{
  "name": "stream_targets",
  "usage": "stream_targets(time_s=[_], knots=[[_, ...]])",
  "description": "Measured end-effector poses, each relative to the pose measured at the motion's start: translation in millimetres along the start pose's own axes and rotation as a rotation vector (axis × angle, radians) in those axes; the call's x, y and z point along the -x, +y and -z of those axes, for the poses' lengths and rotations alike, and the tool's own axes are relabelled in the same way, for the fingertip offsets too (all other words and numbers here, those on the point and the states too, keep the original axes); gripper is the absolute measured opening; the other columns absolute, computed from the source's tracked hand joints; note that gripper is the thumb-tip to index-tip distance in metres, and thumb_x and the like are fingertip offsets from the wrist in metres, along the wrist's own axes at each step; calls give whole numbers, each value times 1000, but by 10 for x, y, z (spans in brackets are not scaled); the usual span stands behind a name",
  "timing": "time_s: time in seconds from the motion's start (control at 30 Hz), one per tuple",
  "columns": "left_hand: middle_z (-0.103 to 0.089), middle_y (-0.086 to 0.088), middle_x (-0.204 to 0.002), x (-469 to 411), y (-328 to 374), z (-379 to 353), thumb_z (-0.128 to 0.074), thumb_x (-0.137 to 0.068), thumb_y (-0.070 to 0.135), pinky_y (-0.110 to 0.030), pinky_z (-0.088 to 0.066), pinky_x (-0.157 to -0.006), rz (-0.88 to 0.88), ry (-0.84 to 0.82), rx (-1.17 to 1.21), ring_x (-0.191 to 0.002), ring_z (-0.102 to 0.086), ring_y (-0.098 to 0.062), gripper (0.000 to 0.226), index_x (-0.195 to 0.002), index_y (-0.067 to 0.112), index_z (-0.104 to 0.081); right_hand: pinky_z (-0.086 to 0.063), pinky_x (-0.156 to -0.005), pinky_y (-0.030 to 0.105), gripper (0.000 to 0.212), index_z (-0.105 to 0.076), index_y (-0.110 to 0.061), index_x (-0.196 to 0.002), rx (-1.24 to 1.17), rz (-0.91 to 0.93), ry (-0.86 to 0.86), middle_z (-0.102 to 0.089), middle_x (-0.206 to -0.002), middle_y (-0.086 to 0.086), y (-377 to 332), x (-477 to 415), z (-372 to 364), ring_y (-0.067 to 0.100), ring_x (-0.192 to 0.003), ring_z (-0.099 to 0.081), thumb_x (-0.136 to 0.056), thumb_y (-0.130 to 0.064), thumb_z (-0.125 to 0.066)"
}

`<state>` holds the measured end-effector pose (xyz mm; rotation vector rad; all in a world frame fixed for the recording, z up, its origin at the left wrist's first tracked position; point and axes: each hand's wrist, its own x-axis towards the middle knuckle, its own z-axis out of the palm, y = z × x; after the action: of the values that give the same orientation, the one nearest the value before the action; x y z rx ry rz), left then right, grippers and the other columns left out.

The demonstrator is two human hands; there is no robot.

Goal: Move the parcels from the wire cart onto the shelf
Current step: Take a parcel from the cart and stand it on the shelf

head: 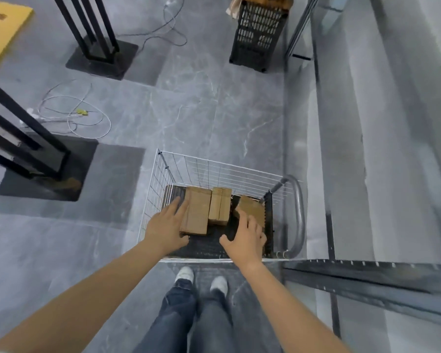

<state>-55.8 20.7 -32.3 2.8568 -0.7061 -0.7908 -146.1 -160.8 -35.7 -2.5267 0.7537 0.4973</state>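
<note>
Head view.

- Wire cart (163, 174): white mesh walls, black ribbed floor mat (209, 244), grey tubular handle (299, 212) on its right side. It stands on the grey floor just beside the shelf.
- Parcels, three, brown cardboard, all inside the cart on the mat. The left parcel (196, 212) lies flat and is the largest. The middle parcel (220, 206) is narrower and lies just beside it. The right parcel (252, 207) is tilted against the cart's right wall.
- Left hand (166, 222): reaches into the cart with fingers straight and close together, laid along the left edge of the left parcel. The thumb is spread apart toward the parcel's near corner and nothing is clasped.
- Right hand (245, 240): fingers extended and slightly fanned, tips resting on the near end of the right parcel. The thumb is held wide to the left, over the mat.
- Shelf (367, 273): dark metal frame with pale boards, at the right of the cart.
- Person: blue jeans (178, 309) and white shoes (185, 275), standing at the cart's near wall.
- Surroundings: black slotted crate (259, 34) beyond the cart, black stands (97, 29) on square bases, loose white cables (74, 115) on the floor, and a yellow board (0, 34) at the upper left.
</note>
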Motion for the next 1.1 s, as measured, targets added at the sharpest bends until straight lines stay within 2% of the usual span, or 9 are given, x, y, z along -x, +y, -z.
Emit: stream_targets(time_s=[0.13,0.2,0.33,0.53,0.7,0.77,0.87,1.03,1.1], knots=[[-5,-3,-158,-335,-64,-441,-63,-78,44,-32,-48,-86,71,-71,106,-121,-50,-24,98,-150,26,0,-26,-110,49,79,-16,-20,-151,21,-30,-122,-25,-151,7,118,-424,-323,30,-134,-28,-86,-43,-56],[-7,-2,-157,-498,-130,-691,-64,-78,43,-31,-49,-82,145,-140,221,-115,-54,-23,97,-150,28,-1,-30,-108,47,77,-17,-19,-150,16,-38,-189,-25,-151,7,180,-640,-495,30,-133,-29,-88,-41,-56],[-19,-6,-152,-859,-303,-1184,-66,-80,40,-30,-46,-90,251,-230,447,-122,-48,-24,96,-150,26,-3,-38,-105,45,71,-21,-17,-148,-16,-81,-273,-26,-150,7,322,-1061,-902,31,-132,-33,-89,-35,-56],[-25,-10,-152,-1406,-582,-1812,-69,-80,36,-35,-38,-102,437,-232,568,-131,-40,-28,95,-150,20,-6,-38,-104,43,67,-26,-15,-146,-94,-143,-388,-30,-148,6,469,-1690,-1567,31,-132,-34,-90,-33,-59],[-23,-9,-153,-1812,-715,-2345,-70,-78,33,-31,-31,-107,455,-253,647,-137,-32,-26,96,-150,15,-8,-38,-103,31,74,-21,-11,-150,-285,-257,-546,-32,-151,11,551,-2212,-2147,28,-134,-38,-91,-29,-62],[-24,-10,-153,-1962,-780,-2556,-75,-74,30,-30,-30,-108,490,-275,676,-137,-30,-26,102,-150,12,-8,-41,-97,30,77,-16,-12,-152,-347,-317,-601,-33,-151,10,608,-2356,-2367,26,-129,-44,-91,-26,-62],[-32,-14,-146,-2159,-875,-2867,-80,-66,26,-34,-39,-104,573,-326,697,-129,-41,-30,109,-149,11,-11,-50,-92,33,80,-14,-15,-152,-425,-401,-633,-35,-150,11,751,-2496,-2682,23,-113,-50,-89,-22,-63],[-27,-14,-149,-2382,-936,-3311,-79,-65,25,-38,-38,-105,661,-349,733,-132,-36,-31,111,-149,12,-8,-45,-102,38,87,-11,-19,-153,-522,-453,-710,-24,-157,5,959,-2601,-3069,25,-134,-40,-87,-18,-67],[-27,-15,-150,-2430,-949,-3444,-79,-66,26,-41,-37,-105,669,-340,741,-133,-35,-33,113,-149,12,-4,-45,-99,35,88,-7,-21,-154,-524,-443,-749,-20,-158,3,985,-2651,-3129,23,-136,-37,-88,-18,-66]])
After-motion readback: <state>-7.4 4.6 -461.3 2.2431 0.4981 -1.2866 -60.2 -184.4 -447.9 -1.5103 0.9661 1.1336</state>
